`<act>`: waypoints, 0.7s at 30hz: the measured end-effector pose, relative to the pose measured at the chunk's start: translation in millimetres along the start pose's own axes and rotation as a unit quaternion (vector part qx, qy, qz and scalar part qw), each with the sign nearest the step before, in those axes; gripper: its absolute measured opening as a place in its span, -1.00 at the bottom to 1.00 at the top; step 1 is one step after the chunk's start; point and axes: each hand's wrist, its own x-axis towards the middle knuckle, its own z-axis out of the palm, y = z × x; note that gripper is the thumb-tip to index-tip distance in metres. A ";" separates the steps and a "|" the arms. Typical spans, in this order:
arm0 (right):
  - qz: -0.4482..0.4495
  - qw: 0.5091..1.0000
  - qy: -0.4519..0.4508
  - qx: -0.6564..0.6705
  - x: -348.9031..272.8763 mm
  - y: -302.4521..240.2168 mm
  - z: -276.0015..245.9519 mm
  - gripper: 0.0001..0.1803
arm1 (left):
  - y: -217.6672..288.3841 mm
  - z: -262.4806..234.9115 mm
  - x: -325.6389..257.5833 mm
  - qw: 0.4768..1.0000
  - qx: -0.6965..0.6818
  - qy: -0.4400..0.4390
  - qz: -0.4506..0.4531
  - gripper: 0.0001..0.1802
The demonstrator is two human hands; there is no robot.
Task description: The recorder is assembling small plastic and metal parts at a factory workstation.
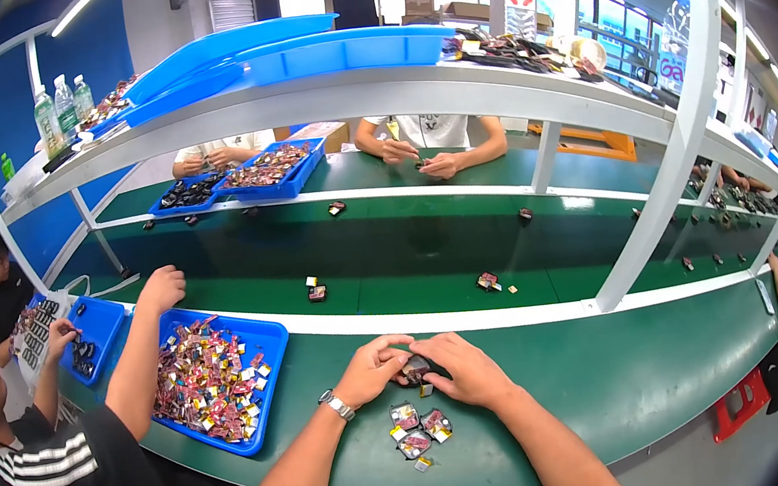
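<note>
My left hand [376, 367], with a metal watch on its wrist, pinches the left side of a small black casing [415, 370]. On the casing's other side my right hand [465, 369] closes its fingers against the same part. A little yellow-and-silver piece [425, 390] shows just below it, near my right fingers. Closer to me on the green table lies a cluster of small circuit board assemblies [414, 444] in dark frames with reddish boards. One loose yellow-and-silver piece [424, 464] sits at the near side of that cluster.
A blue tray [275, 381] heaped with reddish boards stands to my left, where a co-worker's arm [135, 365] reaches past it. Beyond a white rail, the green conveyor belt [414, 284] carries scattered assemblies. A white post [644, 200] and an overhead shelf [322, 104] frame the bench.
</note>
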 end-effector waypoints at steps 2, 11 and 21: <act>-0.060 0.995 0.065 -0.045 -1.6 1.4 -1.4 -0.47 | 3.4 6.4 -1.2 0.997 -0.076 0.024 -0.012 -0.64; -0.045 0.997 0.059 -0.035 -10.0 14.8 0.1 -0.77 | 1.4 13.3 -3.4 0.996 -0.071 0.003 -0.047 -0.61; 0.002 0.995 0.097 0.014 -7.8 15.9 21.4 -0.92 | -1.3 11.0 -2.4 0.993 -0.110 -0.019 -0.039 -0.68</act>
